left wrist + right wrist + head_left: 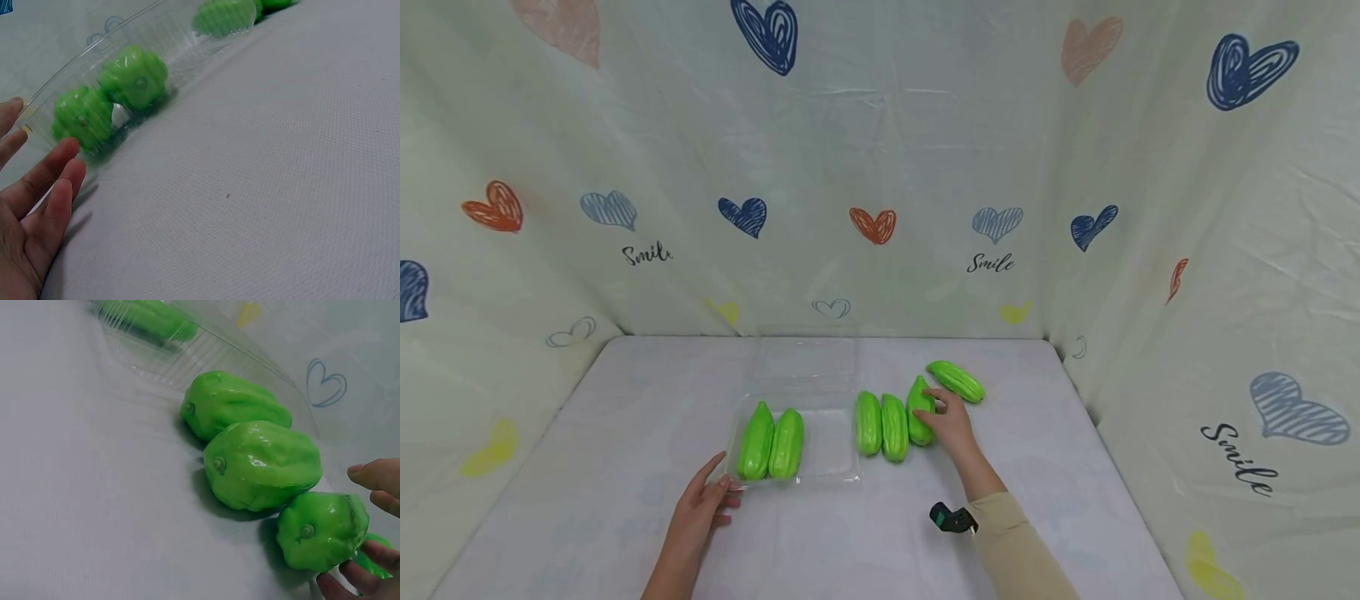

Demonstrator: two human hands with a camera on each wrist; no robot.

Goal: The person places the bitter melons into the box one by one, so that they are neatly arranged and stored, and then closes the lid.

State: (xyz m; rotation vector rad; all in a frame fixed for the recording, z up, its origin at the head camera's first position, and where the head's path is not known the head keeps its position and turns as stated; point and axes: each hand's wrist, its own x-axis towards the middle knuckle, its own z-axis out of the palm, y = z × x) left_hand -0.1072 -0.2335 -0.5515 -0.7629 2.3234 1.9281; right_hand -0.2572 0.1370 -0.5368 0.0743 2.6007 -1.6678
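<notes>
My left hand (pixel 700 496) is at the near left corner of a clear plastic clamshell box (pixel 831 442), fingers loosely spread, some by its rim. Two green ribbed gourds (pixel 756 442) lie side by side in the box's left part. Right of the box, three more gourds stand in a row on the table; my right hand (pixel 951 421) is over the rightmost gourd (pixel 919 408). In the right wrist view, lower fingers (pixel 365 578) come up against that gourd (pixel 322 531), while the upper ones stay apart from it. A further gourd (pixel 955 381) lies slanted behind the hand.
The box's transparent lid (pixel 805 358) lies folded back behind it. A white cloth covers the table (pixel 850 542). Heart-printed curtains (pixel 880 150) enclose the back and sides. A small black device (pixel 952 518) is by the right sleeve.
</notes>
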